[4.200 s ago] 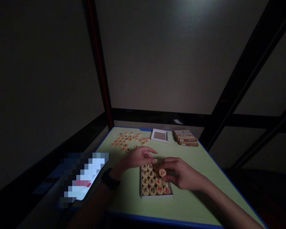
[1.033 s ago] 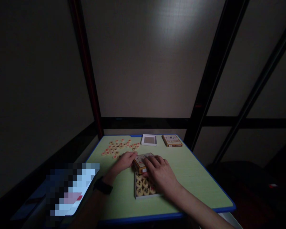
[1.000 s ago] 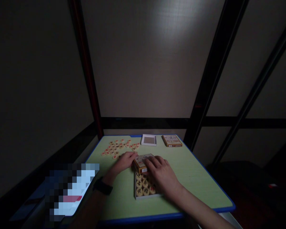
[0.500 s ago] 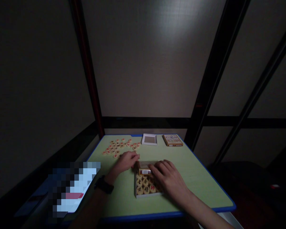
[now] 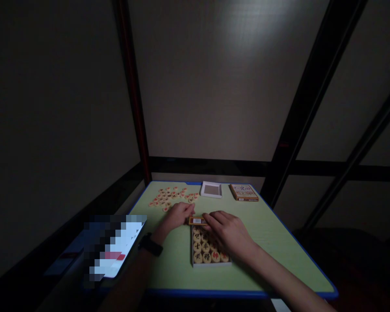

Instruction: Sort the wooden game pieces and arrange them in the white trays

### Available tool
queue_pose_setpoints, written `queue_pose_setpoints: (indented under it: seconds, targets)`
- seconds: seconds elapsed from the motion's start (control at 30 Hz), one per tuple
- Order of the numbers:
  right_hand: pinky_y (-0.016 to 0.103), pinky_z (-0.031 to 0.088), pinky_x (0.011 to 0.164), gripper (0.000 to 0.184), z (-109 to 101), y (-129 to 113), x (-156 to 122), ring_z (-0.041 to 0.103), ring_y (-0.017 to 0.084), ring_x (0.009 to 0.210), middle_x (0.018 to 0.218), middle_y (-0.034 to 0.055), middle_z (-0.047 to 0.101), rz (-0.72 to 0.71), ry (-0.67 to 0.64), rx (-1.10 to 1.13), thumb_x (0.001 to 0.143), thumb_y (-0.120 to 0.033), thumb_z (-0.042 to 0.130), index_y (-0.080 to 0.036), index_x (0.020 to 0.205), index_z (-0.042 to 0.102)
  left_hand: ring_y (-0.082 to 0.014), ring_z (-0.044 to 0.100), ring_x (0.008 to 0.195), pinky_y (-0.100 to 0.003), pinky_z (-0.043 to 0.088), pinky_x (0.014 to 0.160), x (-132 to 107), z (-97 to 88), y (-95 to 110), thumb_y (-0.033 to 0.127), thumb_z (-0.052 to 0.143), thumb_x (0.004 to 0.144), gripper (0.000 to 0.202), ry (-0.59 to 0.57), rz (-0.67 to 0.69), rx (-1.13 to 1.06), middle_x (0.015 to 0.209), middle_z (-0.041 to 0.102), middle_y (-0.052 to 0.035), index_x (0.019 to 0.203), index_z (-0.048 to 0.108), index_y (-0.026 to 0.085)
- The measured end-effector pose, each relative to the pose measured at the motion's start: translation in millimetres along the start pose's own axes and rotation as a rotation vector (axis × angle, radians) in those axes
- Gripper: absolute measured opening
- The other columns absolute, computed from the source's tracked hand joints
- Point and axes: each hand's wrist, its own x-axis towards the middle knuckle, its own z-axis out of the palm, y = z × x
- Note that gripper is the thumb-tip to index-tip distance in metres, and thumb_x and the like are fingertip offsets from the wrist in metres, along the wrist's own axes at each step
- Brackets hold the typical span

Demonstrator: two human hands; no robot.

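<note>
My right hand (image 5: 229, 229) grips the right side of a brown-edged box lid (image 5: 197, 221), whose barcode side faces me. My left hand (image 5: 181, 212), with a dark watch on the wrist, is closed at the lid's left end; its fingertips are partly hidden. Under and in front of the lid, a white box tray (image 5: 211, 264) holds rows of round Chinese chess pieces (image 5: 207, 257) with black and red characters. The lid covers the tray's far end, and my right hand hides part of its right side.
Loose Chinese chess pieces (image 5: 164, 200) lie scattered at the table's far left. An upturned white box lid (image 5: 211, 195) and a closed printed box (image 5: 243, 192) are at the back. A lit screen (image 5: 123, 247), partly pixelated, stands by the left edge of the green table (image 5: 279, 260).
The lid has tilted and moved toward the tray's far end, so its top hardly shows and more pieces are uncovered. Both hands moved with it. The whole view has shifted slightly.
</note>
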Motion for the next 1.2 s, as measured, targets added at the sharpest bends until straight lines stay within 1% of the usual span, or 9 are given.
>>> queue_pose_setpoints:
  seconds: [0.23, 0.37, 0.47, 0.6, 0.67, 0.77, 0.9, 1.03, 1.2]
  targets:
    - [0.034, 0.053, 0.075, 0.026, 1.8, -1.6, -17.9, 0.065, 0.022, 0.088, 0.101, 0.0122, 0.07, -0.108, 0.032, 0.041, 0.099, -0.027, 0.049, -0.013, 0.116, 0.062, -0.0156, 0.057, 0.063, -0.024, 0.035, 0.055, -2.0, 1.8, 1.7, 0.047, 0.053, 0.082, 0.042, -0.082, 0.036, 0.16, 0.065, 0.069, -0.0042, 0.068, 0.073, 0.014]
    - [0.036, 0.056, 0.078, 0.032, 0.8, -5.9, -37.5, 0.066, 0.024, 0.095, 0.109, 0.0137, 0.07, -0.164, -0.007, 0.045, 0.098, -0.032, 0.051, -0.015, 0.123, 0.061, -0.0148, 0.059, 0.064, -0.022, 0.038, 0.056, -5.6, 2.5, 6.9, 0.041, 0.062, 0.077, 0.031, -0.16, 0.053, 0.099, 0.07, 0.073, -0.0054, 0.075, 0.077, 0.014]
    - [0.039, 0.056, 0.088, 0.036, 0.6, -13.3, -50.4, 0.065, 0.026, 0.106, 0.116, 0.0139, 0.069, -0.157, -0.019, 0.084, 0.097, -0.034, 0.053, -0.016, 0.127, 0.06, -0.0113, 0.054, 0.052, -0.021, 0.036, 0.049, -7.7, 1.1, 10.0, 0.037, 0.061, 0.077, 0.029, -0.257, 0.009, 0.054, 0.063, 0.069, -0.0035, 0.078, 0.078, 0.012]
    - [0.041, 0.053, 0.097, 0.038, 7.5, -20.7, -62.8, 0.062, 0.026, 0.114, 0.121, 0.0117, 0.069, -0.132, 0.053, 0.175, 0.096, -0.035, 0.055, -0.02, 0.13, 0.06, -0.0077, 0.046, 0.043, -0.019, 0.034, 0.042, -8.6, 0.1, 11.1, 0.03, 0.06, 0.078, 0.025, -0.336, -0.052, -0.022, 0.058, 0.066, -0.0006, 0.081, 0.078, 0.012]
    - [0.04, 0.054, 0.095, 0.033, 12.7, -18.9, -66.2, 0.064, 0.025, 0.111, 0.118, 0.0123, 0.07, -0.037, 0.129, 0.221, 0.097, -0.034, 0.052, -0.02, 0.125, 0.063, -0.0078, 0.048, 0.044, -0.018, 0.035, 0.041, -8.1, 1.0, 9.9, 0.028, 0.062, 0.078, 0.023, -0.341, -0.055, -0.049, 0.059, 0.066, -0.0005, 0.081, 0.078, 0.012]
    - [0.036, 0.057, 0.084, 0.03, 17.0, -9.6, -67.2, 0.068, 0.024, 0.096, 0.106, 0.0135, 0.072, 0.233, 0.199, 0.272, 0.098, -0.033, 0.048, -0.018, 0.114, 0.067, -0.0095, 0.054, 0.048, -0.019, 0.04, 0.042, -7.2, 2.1, 7.3, 0.028, 0.065, 0.077, 0.02, -0.361, -0.081, -0.125, 0.06, 0.067, -0.0016, 0.078, 0.077, 0.012]
    - [0.036, 0.056, 0.081, 0.035, 13.4, 2.0, -64.7, 0.07, 0.024, 0.089, 0.104, 0.0135, 0.072, 0.529, 0.052, 0.413, 0.096, -0.041, 0.047, -0.017, 0.113, 0.066, -0.0107, 0.059, 0.051, -0.02, 0.048, 0.049, -8.1, -1.2, 6.2, 0.031, 0.074, 0.071, 0.022, -0.435, -0.144, -0.266, 0.06, 0.067, -0.0019, 0.082, 0.077, 0.012]
    - [0.037, 0.055, 0.084, 0.041, 12.4, 1.9, -62.3, 0.07, 0.026, 0.095, 0.106, 0.0133, 0.073, 0.643, -0.119, 0.712, 0.089, -0.049, 0.057, -0.017, 0.113, 0.065, -0.012, 0.062, 0.053, -0.023, 0.051, 0.054, -10.3, -5.1, 6.7, 0.025, 0.084, 0.058, 0.04, -0.486, -0.18, -0.311, 0.073, 0.073, -0.0053, 0.094, 0.076, 0.011]
    - [0.041, 0.057, 0.082, 0.06, 12.7, -1.4, -55.4, 0.07, 0.03, 0.098, 0.11, 0.0132, 0.072, 0.795, -0.085, 1.221, 0.073, -0.055, 0.074, -0.018, 0.118, 0.06, -0.0134, 0.065, 0.056, -0.024, 0.052, 0.053, -11.0, -3.0, 4.5, 0.023, 0.083, 0.058, 0.042, -0.486, -0.138, -0.327, 0.087, 0.074, -0.008, 0.097, 0.074, 0.011]
